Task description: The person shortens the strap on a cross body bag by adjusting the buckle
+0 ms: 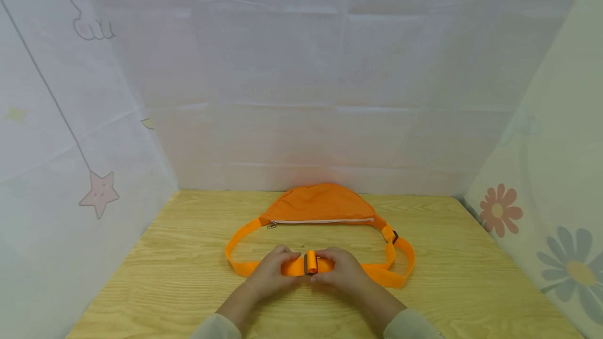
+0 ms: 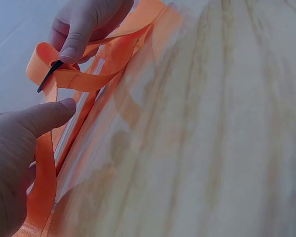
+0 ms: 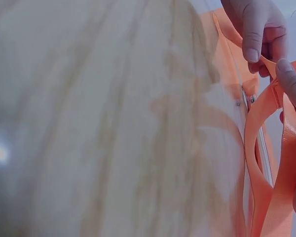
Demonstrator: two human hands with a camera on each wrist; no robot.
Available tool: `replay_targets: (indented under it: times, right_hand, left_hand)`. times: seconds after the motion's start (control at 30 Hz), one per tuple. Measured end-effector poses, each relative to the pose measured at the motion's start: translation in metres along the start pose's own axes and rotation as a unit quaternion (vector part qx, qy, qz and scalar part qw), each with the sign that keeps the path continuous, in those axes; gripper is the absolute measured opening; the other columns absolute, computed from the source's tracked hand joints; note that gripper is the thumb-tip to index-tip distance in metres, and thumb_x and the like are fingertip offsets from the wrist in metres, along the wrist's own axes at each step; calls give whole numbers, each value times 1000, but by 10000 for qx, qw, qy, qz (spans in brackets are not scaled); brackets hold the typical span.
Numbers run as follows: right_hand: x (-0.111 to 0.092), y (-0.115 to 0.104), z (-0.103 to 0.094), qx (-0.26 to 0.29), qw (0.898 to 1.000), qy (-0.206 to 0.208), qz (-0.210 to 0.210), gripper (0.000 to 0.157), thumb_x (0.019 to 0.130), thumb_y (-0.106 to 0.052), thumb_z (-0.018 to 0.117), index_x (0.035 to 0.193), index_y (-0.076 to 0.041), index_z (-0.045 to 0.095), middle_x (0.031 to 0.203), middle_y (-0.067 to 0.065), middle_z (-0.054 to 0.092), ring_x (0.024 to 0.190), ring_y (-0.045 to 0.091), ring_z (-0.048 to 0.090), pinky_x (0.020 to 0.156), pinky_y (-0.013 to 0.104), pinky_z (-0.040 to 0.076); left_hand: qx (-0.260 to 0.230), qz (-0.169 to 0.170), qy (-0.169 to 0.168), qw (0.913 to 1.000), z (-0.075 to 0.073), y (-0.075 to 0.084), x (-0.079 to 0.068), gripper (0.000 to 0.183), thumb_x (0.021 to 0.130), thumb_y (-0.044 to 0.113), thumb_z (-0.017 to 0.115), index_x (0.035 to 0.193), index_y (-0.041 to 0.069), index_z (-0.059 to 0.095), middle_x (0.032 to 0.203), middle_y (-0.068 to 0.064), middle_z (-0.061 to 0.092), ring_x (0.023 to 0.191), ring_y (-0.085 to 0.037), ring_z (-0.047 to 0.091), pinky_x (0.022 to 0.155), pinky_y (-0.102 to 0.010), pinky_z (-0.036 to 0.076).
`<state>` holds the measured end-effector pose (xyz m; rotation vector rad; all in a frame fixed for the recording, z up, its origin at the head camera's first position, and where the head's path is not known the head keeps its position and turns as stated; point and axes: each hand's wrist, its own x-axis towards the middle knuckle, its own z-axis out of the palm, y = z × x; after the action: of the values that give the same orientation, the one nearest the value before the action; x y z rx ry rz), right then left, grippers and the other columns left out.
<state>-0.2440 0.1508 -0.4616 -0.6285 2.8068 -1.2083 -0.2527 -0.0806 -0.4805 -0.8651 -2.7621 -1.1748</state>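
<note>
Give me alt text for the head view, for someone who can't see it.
A person's left hand and right hand hold an orange strap near its dark buckle. Beyond them, the attached orange bag rests on a wood-grain table.

1. The left hand (image 1: 273,272) and right hand (image 1: 345,272) fill the dial's centre, with only the buckle (image 1: 306,266) in the narrow gap between them.
2. Towards nine, a broad stretch of tabletop (image 1: 188,260) lies open as far as the left wall (image 1: 89,255).
3. At three, the orange strap (image 1: 410,256) loops across first; beyond it there's room up to the right wall (image 1: 532,192).
4. At twelve, the strap rings a small bare patch, then the orange bag (image 1: 325,205) blocks passage, the back wall (image 1: 282,135) behind.
</note>
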Motion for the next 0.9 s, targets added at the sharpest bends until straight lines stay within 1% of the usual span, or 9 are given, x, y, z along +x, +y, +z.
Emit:
replay_targets:
  times: [0.1,0.2,0.33,0.4,0.53,0.67,0.77,0.83,0.9]
  right_hand:
    - [0,1,0,35,10000,-44,-16,61,73,-39,85,121,-5,68,118,9,68,109,26,61,94,48,49]
    - [1,1,0,38,10000,-70,-42,61,74,-39,85,121,-5,68,118,9,67,109,25,61,94,47,50]
    - [0,1,-1,74,10000,-60,-4,62,74,-38,85,121,-3,68,118,10,67,109,27,61,94,49,50]
    - [0,1,-1,102,9999,-46,38,62,74,-38,85,121,-2,67,119,12,67,109,28,61,95,50,49]
    - [0,-1,-1,112,9998,-30,138,63,73,-39,85,121,-2,67,119,12,67,109,27,61,94,49,50]
    - [0,-2,-1,48,9999,-24,162,62,73,-40,85,119,-3,68,118,10,67,107,24,61,91,45,50]
    - [0,-2,-1,11,9999,-6,105,59,73,-39,85,118,-4,68,116,9,68,106,23,61,90,42,51]
    - [0,-2,-1,-1,10000,18,66,59,73,-39,85,118,-4,69,117,9,68,106,23,61,90,41,51]
    - [0,-2,-1,47,10000,32,67,59,73,-38,85,119,-5,68,117,8,68,106,24,61,91,41,51]
  left_hand:
    - [308,-22,143,9994,1,0,0,53,80,45,78,124,16,68,107,7,60,104,-16,54,92,-35,46]
    - [327,-34,240,9992,3,0,0,52,79,49,77,122,19,69,114,6,67,110,-19,57,97,-42,46]
    - [207,-36,274,9994,5,1,1,54,80,50,76,121,16,69,120,0,69,113,-23,59,99,-44,46]
    - [327,-18,327,9989,5,1,2,53,80,50,76,119,15,69,119,0,70,112,-23,60,99,-45,46]
    - [560,-1,402,9976,4,0,2,50,80,53,74,117,18,70,117,4,71,111,-21,62,99,-46,45]
    - [410,-39,252,9988,4,0,2,51,82,56,71,120,21,69,120,5,68,113,-19,61,99,-43,47]
    - [260,-16,172,9995,4,0,2,52,82,53,72,122,21,68,117,4,66,109,-16,59,95,-36,48]
    - [257,34,156,9995,4,0,2,50,83,46,74,124,19,66,115,3,64,106,-14,57,92,-32,48]
    - [259,54,153,9995,2,0,1,50,82,36,76,126,15,64,115,1,64,106,-15,57,91,-31,48]
